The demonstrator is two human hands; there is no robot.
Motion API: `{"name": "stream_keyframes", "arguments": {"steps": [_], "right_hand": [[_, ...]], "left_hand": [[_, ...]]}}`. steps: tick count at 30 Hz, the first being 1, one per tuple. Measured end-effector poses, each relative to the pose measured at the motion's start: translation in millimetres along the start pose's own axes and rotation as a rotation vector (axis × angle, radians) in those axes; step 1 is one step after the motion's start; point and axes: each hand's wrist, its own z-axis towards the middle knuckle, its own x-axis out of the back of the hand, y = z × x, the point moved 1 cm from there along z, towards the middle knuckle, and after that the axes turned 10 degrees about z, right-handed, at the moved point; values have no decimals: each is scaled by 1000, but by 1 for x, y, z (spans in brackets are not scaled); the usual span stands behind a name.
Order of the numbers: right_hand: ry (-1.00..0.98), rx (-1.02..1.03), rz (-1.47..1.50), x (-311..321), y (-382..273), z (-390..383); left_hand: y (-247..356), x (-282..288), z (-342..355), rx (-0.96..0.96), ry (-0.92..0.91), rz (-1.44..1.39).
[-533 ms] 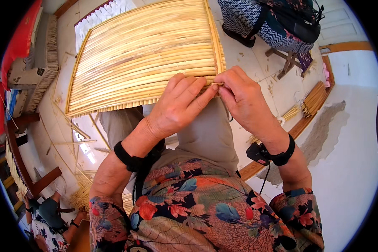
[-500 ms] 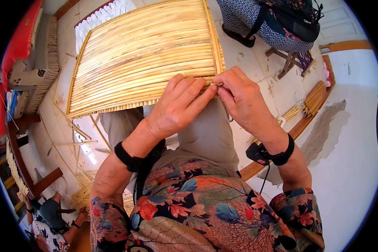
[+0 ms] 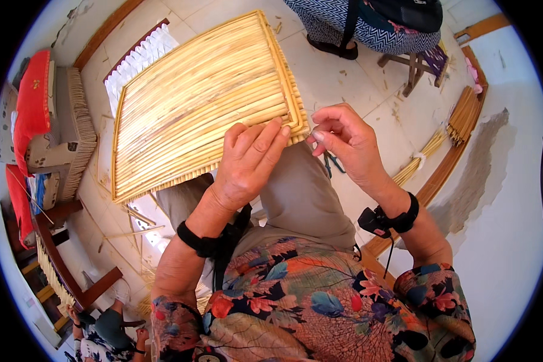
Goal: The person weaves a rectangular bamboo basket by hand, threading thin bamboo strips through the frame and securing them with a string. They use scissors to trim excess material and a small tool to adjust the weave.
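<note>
A large, flat, rectangular panel of pale yellow reed or straw stalks bound side by side (image 3: 202, 105) rests tilted on the person's lap, over the grey trousers (image 3: 301, 193), its near right corner close to both hands. The left hand (image 3: 247, 163) lies flat on the panel's near edge, fingers held together and stretched forward so that the fingertips press on the thick bound rim (image 3: 295, 111) at that corner. The right hand (image 3: 347, 142) hovers just beside the same corner, apart from the panel, fingers loosely curled with thumb and forefinger drawn near each other; whether a fine strand is pinched between them is too small to tell. To do this corner work well, it seems wise to keep the left palm weighing down on the stalks so that they do not spread or slide, and to bring the right fingertips in close along the rim rather than from above, pulling any binding snug without bending the brittle stalks. Each wrist wears a black strap (image 3: 202, 244). On the tiled floor (image 3: 344, 66) to the right lie bundles of loose yellow stalks (image 3: 464, 114), and a wooden stool (image 3: 413, 66) stands beyond the panel.
</note>
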Motion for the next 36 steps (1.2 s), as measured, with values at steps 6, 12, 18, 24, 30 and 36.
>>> {"name": "stream_keyframes", "arguments": {"steps": [6,12,18,24,30,36], "right_hand": [[-4,-145,55,7,12,4],[-69,62,-123,7,9,9],[10,-83,205,-3,17,8],[-8,-126,144,-9,7,11],[-118,-92,200,-10,-29,13],[-199,176,196,-56,-74,60]], "left_hand": [[1,2,4,0,-25,8],[-3,-4,0,-15,7,30],[-1,-6,3,-32,13,41],[-1,-6,1,-84,-10,82],[-1,21,26,-74,86,187],[-41,91,64,-12,228,312]]}}
